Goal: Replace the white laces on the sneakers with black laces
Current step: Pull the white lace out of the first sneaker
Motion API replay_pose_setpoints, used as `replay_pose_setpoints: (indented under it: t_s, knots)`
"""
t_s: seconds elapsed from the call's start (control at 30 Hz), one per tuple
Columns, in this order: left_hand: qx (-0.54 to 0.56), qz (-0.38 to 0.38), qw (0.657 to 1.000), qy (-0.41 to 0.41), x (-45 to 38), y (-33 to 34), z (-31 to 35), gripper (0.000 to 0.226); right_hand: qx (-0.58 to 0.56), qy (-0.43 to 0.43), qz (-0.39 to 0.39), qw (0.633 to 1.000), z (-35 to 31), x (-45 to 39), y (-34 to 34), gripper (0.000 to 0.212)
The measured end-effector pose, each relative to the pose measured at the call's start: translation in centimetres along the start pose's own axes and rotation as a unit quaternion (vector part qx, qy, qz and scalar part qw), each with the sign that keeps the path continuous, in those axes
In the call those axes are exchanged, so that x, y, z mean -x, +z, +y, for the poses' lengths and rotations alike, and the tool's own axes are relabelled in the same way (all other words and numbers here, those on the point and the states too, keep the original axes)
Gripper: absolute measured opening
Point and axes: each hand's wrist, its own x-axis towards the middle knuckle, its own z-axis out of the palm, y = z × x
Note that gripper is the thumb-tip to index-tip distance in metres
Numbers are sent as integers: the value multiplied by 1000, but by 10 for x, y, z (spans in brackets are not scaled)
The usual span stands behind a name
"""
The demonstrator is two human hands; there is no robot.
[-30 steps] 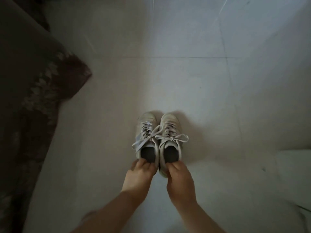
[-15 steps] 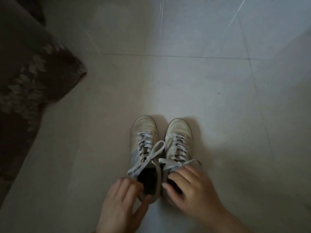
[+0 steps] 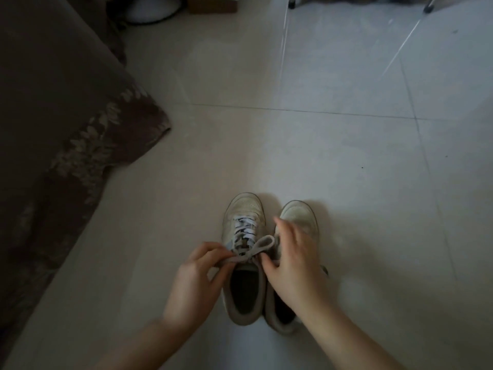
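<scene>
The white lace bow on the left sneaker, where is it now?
In the head view, low and centre: the white flat lace bow lies over the left worn white sneaker, pinched by the left hand, right hand beside.

Right hand (image 3: 293, 265) hides the right sneaker's (image 3: 301, 217) laces.

Pair of worn off-white low-top sneakers (image 3: 244, 263) standing side by side on pale floor tiles, toes pointing away, dark insoles showing. Flat white laces (image 3: 244, 231) criss-crossed up the left shoe, one bow loop lying toward the right shoe (image 3: 298, 217), largely hidden.
</scene>
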Motion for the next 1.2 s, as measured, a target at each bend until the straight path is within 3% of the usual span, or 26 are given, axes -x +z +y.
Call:
replay_pose_setpoints:
  t_s: [0.07, 0.13, 0.2, 0.3, 0.37, 0.43, 0.53, 0.63, 0.73, 0.87, 0.97, 1.03, 1.1, 1.13, 1.2]
  knots:
    - [-3, -11, 1000, 5, -3, -8, 0, 18, 10, 12, 12, 1000, 0, -1, 2, 26]
    - [-2, -21, 1000, 7, -3, -11, 2, 20, -17, 20, 4, 1000, -3, 0, 3, 17]
    - [12, -49, 999, 9, -5, -14, 8, 27, -66, 10, 7, 998, -11, 3, 3, 23]
    - [22, -79, 997, 7, -8, -17, 17, 33, -97, 46, 10, 994, -18, 6, 2, 55]
    - [35, -69, 997, -7, -8, -14, 19, 22, -73, 84, 42, 993, -16, 4, 4, 50]
    - [102, -72, 990, -63, -5, -11, 21, 12, -28, 56, 48, 997, -12, 4, 3, 34]
    - [220, -122, 955, -157, -8, -12, 19, 15, -13, -63, 19, 998, -11, 6, 3, 20]
    - [265, -156, 936, -171, -13, -16, 17, 18, -37, -84, 4, 996, -12, 4, 2, 41]
    - [308, -159, 920, -185, -15, -20, 18, 19, -1, -111, 9, 994, -10, 0, 8, 25]
    - [398, -178, 871, -227, -14, -27, 15, 27, -4, -98, -7, 995, -4, -4, -2, 7]
    - [461, -156, 836, -253, -14, -35, 9, 24, -115, 15, 7, 993, 5, -1, -23, 9]
    - [535, -99, 786, -293, -15, -40, -2, 31, -297, 150, -30, 943, 8, -2, -43, 12]
    - [638, -36, 687, -346, -16, -44, -10, 37, -540, 232, -72, 806, 9, -3, -60, 5]
    - [660, -15, 659, -360, -17, -44, -12, 36, -637, 250, -77, 725, 8, -5, -65, 16]
    - [645, 6, 660, -384, -20, -39, -12, 40, -745, 264, -86, 607, 1, -6, -67, 42]
